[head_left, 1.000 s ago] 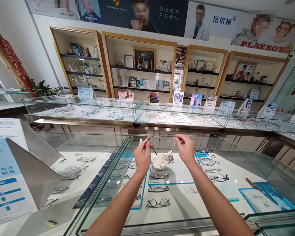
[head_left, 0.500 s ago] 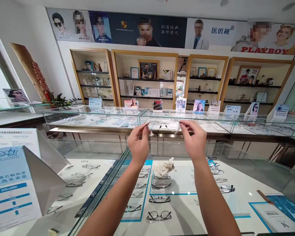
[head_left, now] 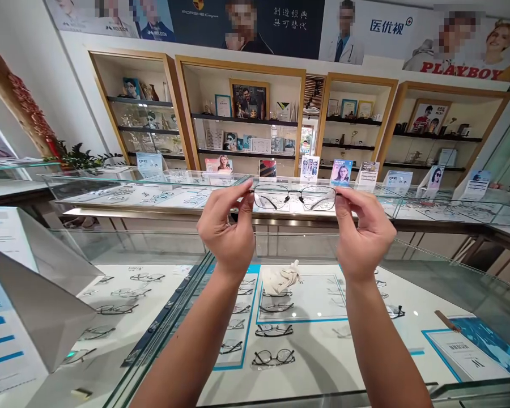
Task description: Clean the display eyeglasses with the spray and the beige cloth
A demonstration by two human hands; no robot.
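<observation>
Thin dark-rimmed eyeglasses (head_left: 294, 195) are held up in front of me, level, above the glass display case. My left hand (head_left: 229, 229) pinches them at the left end between thumb and fingers. At the right end, my right hand (head_left: 363, 232) grips them the same way. Both lenses are clear, and the temples show through them. Below, on the glass top, lies a crumpled pale cloth (head_left: 279, 279), apart from both hands.
Rows of eyeglasses, such as a round dark pair (head_left: 273, 357), lie inside the near case. A folded card stand (head_left: 29, 306) stands at the left. Further off runs another glass display counter (head_left: 182, 212). A brochure (head_left: 471, 348) lies at the right.
My hands have come closer and spread further apart, with the eyeglasses now larger and facing me squarely. My view has tilted down a little.
</observation>
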